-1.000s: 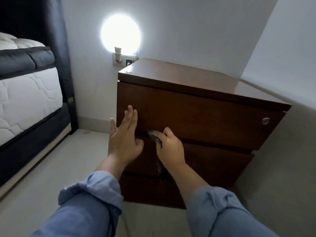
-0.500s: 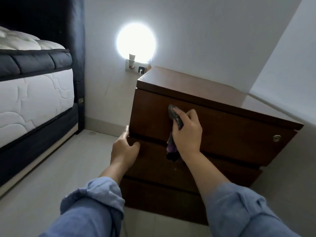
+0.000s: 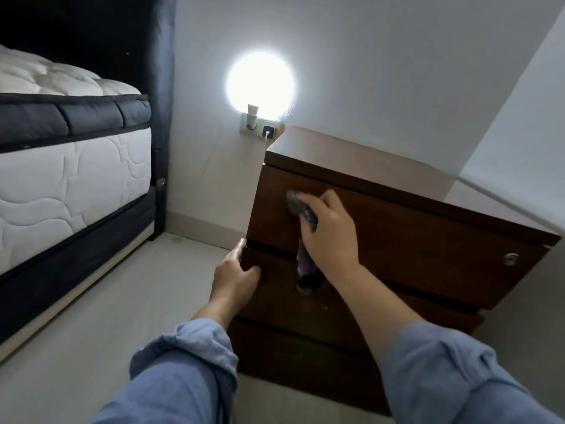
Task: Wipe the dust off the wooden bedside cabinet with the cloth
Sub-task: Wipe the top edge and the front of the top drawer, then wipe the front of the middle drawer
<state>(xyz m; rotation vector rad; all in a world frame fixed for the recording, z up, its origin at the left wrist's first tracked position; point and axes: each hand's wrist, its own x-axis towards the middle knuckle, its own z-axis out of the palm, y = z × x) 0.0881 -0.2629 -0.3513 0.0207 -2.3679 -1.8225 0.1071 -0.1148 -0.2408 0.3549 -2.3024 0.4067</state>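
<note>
Blue rolled sleeves (image 3: 183, 362) lead to the left hand (image 3: 234, 278), its fingers curled round the left front edge of the wooden bedside cabinet (image 3: 412, 255). The right hand (image 3: 331, 234) grips a dark cloth (image 3: 301, 211), pressed against the top drawer front with its tail hanging down. Beyond, a round lamp (image 3: 260, 84) glows on the wall.

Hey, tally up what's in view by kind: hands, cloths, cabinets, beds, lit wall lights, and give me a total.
Hands: 2, left hand gripping the cabinet's corner edge, right hand holding the cloth
Cloths: 1, cloth
Cabinets: 1, wooden bedside cabinet
Beds: 1, bed
Lit wall lights: 1, wall light
Total: 6
</note>
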